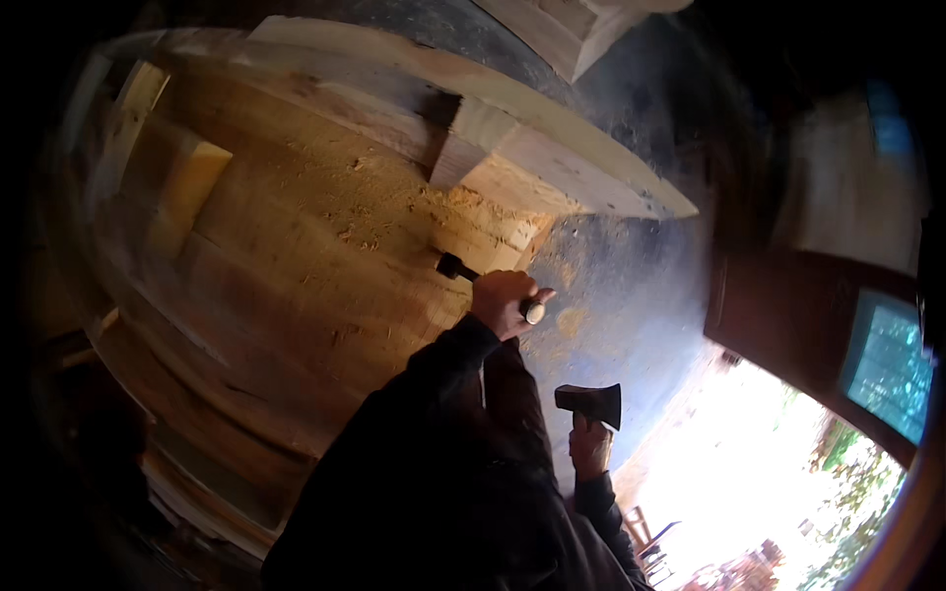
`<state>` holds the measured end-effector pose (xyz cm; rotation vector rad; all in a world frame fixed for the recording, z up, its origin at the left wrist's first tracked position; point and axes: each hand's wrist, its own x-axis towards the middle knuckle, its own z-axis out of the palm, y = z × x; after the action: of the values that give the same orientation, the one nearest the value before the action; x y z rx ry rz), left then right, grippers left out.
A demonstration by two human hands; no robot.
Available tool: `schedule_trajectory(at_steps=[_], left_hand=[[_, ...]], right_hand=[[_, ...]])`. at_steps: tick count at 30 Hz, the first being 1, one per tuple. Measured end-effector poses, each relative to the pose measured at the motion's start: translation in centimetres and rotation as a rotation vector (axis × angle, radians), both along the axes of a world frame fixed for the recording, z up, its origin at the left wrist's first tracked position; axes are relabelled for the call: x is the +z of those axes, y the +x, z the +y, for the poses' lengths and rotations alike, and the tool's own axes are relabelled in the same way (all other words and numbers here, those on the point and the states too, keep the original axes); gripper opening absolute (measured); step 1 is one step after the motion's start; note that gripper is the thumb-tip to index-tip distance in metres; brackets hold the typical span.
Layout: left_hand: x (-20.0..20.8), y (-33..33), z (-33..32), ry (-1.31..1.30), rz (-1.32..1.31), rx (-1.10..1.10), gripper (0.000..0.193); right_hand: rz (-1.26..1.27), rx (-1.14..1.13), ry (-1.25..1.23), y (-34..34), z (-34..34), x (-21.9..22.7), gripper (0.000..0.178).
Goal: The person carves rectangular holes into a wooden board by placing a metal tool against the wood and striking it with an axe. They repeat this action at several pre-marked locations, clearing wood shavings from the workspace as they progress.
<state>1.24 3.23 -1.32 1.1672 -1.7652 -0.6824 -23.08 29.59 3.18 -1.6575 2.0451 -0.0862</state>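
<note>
My left hand (501, 303) is closed round a chisel-like tool (457, 266). Its dark metal end points to the left, over a broad wooden board (325, 286), and the round pale butt of its handle sticks out on the right of my fist. Whether the dark end touches the wood I cannot tell. Lower and to the right, my right hand (590, 451) grips a hatchet (589, 402) by its handle, just under the dark head. The hatchet head is upright, apart from the chisel, with its flared edge to the right.
Wood shavings (360, 231) lie scattered over the board. A thick beam (552, 167) with a block-like joint crosses its far side. Another wooden piece (576, 34) shows at the top. Grey floor (621, 281) lies to the right, beside a bright opening (729, 443).
</note>
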Motion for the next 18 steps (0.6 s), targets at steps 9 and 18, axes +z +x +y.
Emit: schedule_trajectory(at_steps=[9,18], left_hand=[[4.4,9.3,4.7,0.292,0.608,0.407,0.030],[7.6,9.3,-1.0,0.301,0.662,0.453,0.034]], right_hand=[[-0.132,0.002,0.038,-1.3,9.5,-6.2,0.029],[-0.151,-0.034,0.281,0.5,7.8,-6.1,0.022]])
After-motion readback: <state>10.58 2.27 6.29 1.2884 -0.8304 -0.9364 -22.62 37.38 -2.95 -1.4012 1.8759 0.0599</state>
